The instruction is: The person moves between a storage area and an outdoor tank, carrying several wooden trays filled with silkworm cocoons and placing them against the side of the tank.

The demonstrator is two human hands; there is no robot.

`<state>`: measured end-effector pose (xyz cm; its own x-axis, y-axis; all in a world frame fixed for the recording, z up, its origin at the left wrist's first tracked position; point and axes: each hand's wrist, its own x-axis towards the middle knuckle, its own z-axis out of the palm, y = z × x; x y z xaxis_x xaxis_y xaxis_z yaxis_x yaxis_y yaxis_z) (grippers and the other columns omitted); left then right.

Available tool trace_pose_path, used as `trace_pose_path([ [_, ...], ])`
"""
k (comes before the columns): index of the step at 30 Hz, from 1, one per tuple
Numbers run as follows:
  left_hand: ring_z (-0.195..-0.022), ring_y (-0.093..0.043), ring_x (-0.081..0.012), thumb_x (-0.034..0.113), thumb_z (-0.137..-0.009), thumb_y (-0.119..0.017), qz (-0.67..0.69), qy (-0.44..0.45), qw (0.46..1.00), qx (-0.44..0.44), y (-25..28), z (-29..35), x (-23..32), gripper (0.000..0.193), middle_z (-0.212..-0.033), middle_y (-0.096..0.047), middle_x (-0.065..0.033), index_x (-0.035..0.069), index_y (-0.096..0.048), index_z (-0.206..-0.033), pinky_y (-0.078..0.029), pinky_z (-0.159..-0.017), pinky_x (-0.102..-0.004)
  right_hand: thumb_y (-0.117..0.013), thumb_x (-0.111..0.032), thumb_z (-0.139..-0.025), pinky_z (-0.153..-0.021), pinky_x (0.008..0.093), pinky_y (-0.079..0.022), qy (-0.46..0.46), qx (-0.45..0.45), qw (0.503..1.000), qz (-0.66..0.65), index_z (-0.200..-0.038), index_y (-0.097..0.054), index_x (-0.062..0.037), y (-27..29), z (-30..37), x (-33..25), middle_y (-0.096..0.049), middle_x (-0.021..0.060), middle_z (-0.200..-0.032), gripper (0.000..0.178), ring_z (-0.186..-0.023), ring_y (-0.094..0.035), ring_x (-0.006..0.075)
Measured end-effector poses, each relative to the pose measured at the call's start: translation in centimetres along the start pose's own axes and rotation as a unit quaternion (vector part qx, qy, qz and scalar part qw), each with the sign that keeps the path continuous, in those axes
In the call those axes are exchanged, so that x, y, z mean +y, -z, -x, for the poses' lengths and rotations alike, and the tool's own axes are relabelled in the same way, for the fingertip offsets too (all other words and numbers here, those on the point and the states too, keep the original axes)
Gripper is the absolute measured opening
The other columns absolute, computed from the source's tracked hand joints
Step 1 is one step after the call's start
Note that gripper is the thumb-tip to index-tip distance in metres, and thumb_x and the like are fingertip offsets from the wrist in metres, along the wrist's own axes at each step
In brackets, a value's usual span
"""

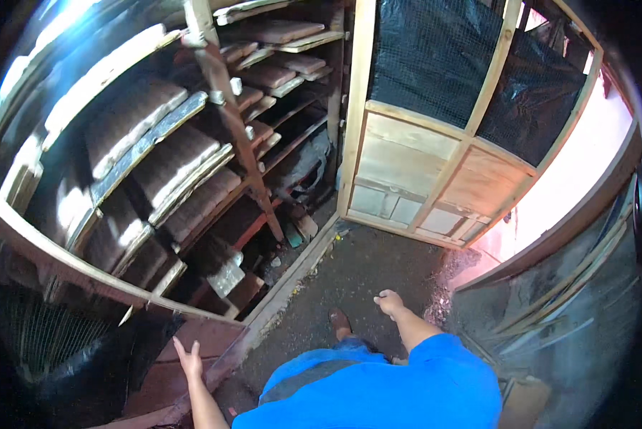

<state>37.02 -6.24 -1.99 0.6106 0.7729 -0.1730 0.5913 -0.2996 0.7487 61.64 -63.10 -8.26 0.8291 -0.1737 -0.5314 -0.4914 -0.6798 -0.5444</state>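
The rack [142, 164] fills the view from nine to twelve o'clock — a timber frame with tilted shelves, each carrying flat brown slabs [181, 161] on pale boards, several rows deep into the dark. At one to two o'clock stands a door [435, 150], swung open, pale wood below and black mesh above; beyond it at three o'clock the ground is bright and washed out. A dark dirt floor [364, 272] runs from the centre down to six o'clock, edged at the rack's foot by a wooden sill [292, 275]. A blue shirt [407, 386] takes the lower edge, and a brown shoe [340, 323] shows just above it. The left hand [189, 357], at seven o'clock, is open with fingers spread, empty, near the reddish lower boards of the rack but not clearly touching them. The right hand [390, 303], at six o'clock, hangs over the floor loosely curled and holds nothing that can be seen. In my judgement, reaching into this rack goes best with a steady stance short of the sill, the open left hand bracing on the frame — and any slab drawn level along its board, since the shelves slope and the stacks sit close.
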Motion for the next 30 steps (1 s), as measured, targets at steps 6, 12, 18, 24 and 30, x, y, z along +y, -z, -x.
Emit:
trace_pose_path([
  [6,-0.140,-0.021,-0.0375,0.038,-0.076,-0.070,-0.078,0.209,0.974,-0.041,-6.1,5.8,2.6,0.091,-0.150,-0.018,-0.0288,0.003,-0.023,-0.147,-0.024,-0.111,-0.0364,-0.070,-0.031,-0.079,-0.096,0.0394,-0.044,0.026,0.088,0.996,0.009,-0.122,-0.054,-0.0006,10.5,-12.5,-2.7,-0.057,0.0232,-0.121,0.055,-0.114,-0.055,0.0348],
  [12,-0.121,-0.048,-0.0350,0.030,-0.081,-0.068,0.054,0.273,0.957,-0.082,-9.8,7.2,-2.3,0.081,-0.132,-0.046,-0.0309,-0.004,-0.027,-0.143,-0.040,-0.099,-0.0354,-0.066,-0.021,-0.079,-0.109,0.0438,-0.029,0.092,0.285,0.953,0.041,-0.139,-0.034,-0.0006,23.9,-28.5,-8.7,-0.033,0.0249,-0.143,0.071,-0.133,-0.032,0.0375],
  [18,-0.124,-0.045,-0.0358,0.032,-0.080,-0.068,0.028,0.315,0.945,-0.083,-10.8,9.0,-0.5,0.082,-0.135,-0.042,-0.0301,-0.002,-0.029,-0.143,-0.039,-0.100,-0.0365,-0.070,-0.022,-0.076,-0.115,0.0453,-0.012,0.161,0.472,0.854,0.148,-0.144,-0.026,-0.0040,36.6,-32.8,-20.5,-0.023,0.0162,-0.150,0.083,-0.140,-0.015,0.0353],
  [24,-0.127,-0.042,-0.0366,0.034,-0.079,-0.069,0.023,0.334,0.939,-0.074,-11.4,9.7,-0.4,0.082,-0.138,-0.039,-0.0294,-0.001,-0.030,-0.143,-0.038,-0.102,-0.0376,-0.072,-0.030,-0.074,-0.113,0.0466,-0.012,0.123,0.471,0.846,0.218,-0.143,-0.029,-0.0058,39.9,-34.8,-24.4,-0.025,0.0104,-0.150,0.085,-0.140,-0.013,0.0312],
  [30,-0.130,-0.039,-0.0374,0.036,-0.078,-0.070,0.025,0.355,0.930,-0.088,-12.1,9.5,-0.8,0.083,-0.141,-0.036,-0.0287,0.001,-0.032,-0.143,-0.036,-0.104,-0.0386,-0.070,-0.028,-0.075,-0.111,0.0456,-0.017,0.102,0.457,0.842,0.269,-0.143,-0.029,-0.0092,39.6,-35.4,-24.9,-0.030,0.0076,-0.148,0.082,-0.141,-0.018,0.0255],
])
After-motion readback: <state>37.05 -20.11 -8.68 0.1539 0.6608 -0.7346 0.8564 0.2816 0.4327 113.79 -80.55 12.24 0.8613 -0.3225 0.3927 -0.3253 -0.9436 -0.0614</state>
